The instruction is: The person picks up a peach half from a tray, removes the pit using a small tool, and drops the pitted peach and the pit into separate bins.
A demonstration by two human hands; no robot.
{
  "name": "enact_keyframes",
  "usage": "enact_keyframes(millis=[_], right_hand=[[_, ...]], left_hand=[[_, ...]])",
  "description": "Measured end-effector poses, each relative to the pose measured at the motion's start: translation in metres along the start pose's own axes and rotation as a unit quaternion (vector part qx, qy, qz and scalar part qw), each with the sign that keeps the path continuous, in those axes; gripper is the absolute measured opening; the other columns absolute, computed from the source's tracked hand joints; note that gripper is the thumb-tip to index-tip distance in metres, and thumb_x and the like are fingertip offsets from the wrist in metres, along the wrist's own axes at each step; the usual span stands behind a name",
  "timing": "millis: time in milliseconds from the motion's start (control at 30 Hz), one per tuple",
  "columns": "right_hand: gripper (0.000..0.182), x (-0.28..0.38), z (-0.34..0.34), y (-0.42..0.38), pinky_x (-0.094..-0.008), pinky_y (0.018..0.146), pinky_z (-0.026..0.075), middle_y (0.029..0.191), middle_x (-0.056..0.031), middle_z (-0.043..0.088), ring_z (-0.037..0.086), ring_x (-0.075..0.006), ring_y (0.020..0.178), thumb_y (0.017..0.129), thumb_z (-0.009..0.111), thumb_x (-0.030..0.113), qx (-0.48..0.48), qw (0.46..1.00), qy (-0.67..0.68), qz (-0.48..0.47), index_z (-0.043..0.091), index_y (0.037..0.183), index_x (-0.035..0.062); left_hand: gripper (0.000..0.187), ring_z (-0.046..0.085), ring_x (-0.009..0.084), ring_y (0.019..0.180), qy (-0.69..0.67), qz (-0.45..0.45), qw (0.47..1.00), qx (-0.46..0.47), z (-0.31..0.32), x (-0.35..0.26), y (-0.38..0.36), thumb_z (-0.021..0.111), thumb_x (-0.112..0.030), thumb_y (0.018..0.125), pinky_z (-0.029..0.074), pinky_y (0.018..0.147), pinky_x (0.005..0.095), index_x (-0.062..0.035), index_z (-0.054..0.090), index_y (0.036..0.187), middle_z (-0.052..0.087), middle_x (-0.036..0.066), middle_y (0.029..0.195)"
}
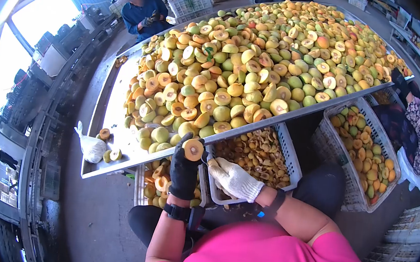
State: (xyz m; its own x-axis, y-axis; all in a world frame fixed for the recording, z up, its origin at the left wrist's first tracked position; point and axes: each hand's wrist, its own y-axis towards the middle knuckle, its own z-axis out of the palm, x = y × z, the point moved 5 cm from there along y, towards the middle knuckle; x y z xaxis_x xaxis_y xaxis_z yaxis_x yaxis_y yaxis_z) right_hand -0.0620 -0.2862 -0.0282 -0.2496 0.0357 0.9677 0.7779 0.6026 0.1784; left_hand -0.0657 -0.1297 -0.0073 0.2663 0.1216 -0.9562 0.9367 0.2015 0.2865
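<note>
My left hand (184, 172), in a black glove, grips a halved yellow peach (193, 150) with its cut face and brown centre turned up toward me. Close beside it, my right hand (231, 176) wears a white knitted glove, its fingers closed. A small dark tool (205, 157) shows at the right fingertips, next to the peach half; its full shape is hidden. Both hands are at the near edge of a metal table (267, 121) heaped with whole and halved peaches (236, 77).
Below the table edge stand a crate of peach scraps (294, 163) and a crate of halves (138, 187). Another full crate (385, 188) is at the right. A white plastic bag (91, 148) lies on the table's left corner. Co-workers (148, 14) sit around the table.
</note>
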Motion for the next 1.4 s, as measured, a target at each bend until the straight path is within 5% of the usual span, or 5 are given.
enact_keyframes(millis=[133,633,1133,1233,1400], right_hand=[[0.02,-0.003,-0.002,-0.004,-0.0446,0.065,0.051,0.097,-0.0162,0.058,0.064,-0.0333,0.081,0.105,0.049,0.02,-0.037,0.983,-0.161,-0.085,0.06,0.113,0.0045],[0.038,0.007,-0.009,-0.006,-0.0557,0.066,0.048,0.079,-0.0277,0.065,0.063,-0.0493,0.08,0.104,0.049,0.039,-0.054,0.994,-0.089,-0.01,0.055,0.099,0.0021],[0.038,0.001,0.008,-0.016,-0.0518,0.071,0.051,0.099,-0.0272,0.066,0.064,-0.0451,0.087,0.106,0.043,0.036,0.002,0.989,-0.133,-0.059,0.057,0.113,0.0006],[0.039,-0.026,0.022,-0.009,-0.0429,0.055,0.05,0.069,-0.0157,0.061,0.062,-0.0314,0.057,0.106,0.047,0.039,-0.085,0.992,0.009,-0.097,0.055,0.111,0.0015],[0.051,-0.003,0.015,-0.019,-0.0327,0.036,0.037,0.054,-0.0048,0.047,0.048,-0.0165,0.04,0.106,0.04,0.051,0.111,0.921,0.266,0.261,0.056,0.087,0.0065]], left_hand=[[0.041,0.061,0.0162,0.11,0.155,0.073,0.985,0.021,0.015,-0.01,-0.007,0.056,-0.002,0.099,0.05,0.098,0.0305,-0.0001,0.051,0.139,0.063,0.009,0.121],[0.035,0.062,0.0161,0.104,-0.088,-0.045,0.995,-0.004,0.026,0.005,-0.021,0.063,-0.005,0.093,0.05,0.094,0.0312,-0.0017,0.059,0.128,0.067,0.008,0.111],[0.047,0.065,0.0197,0.093,0.315,0.139,0.933,0.101,-0.017,0.063,-0.013,0.069,-0.018,0.083,0.052,0.084,0.0332,-0.0006,0.059,0.126,0.067,0.009,0.101],[0.042,0.066,0.0203,0.089,0.222,0.04,0.966,0.126,-0.025,0.084,-0.002,0.065,-0.023,0.089,0.053,0.081,0.034,-0.0003,0.059,0.124,0.067,0.008,0.098],[0.029,0.067,0.0209,0.085,0.061,0.008,0.998,-0.02,0.014,0.035,-0.015,0.046,-0.029,0.105,0.055,0.081,0.0337,-0.0043,0.06,0.111,0.067,0.006,0.094]])
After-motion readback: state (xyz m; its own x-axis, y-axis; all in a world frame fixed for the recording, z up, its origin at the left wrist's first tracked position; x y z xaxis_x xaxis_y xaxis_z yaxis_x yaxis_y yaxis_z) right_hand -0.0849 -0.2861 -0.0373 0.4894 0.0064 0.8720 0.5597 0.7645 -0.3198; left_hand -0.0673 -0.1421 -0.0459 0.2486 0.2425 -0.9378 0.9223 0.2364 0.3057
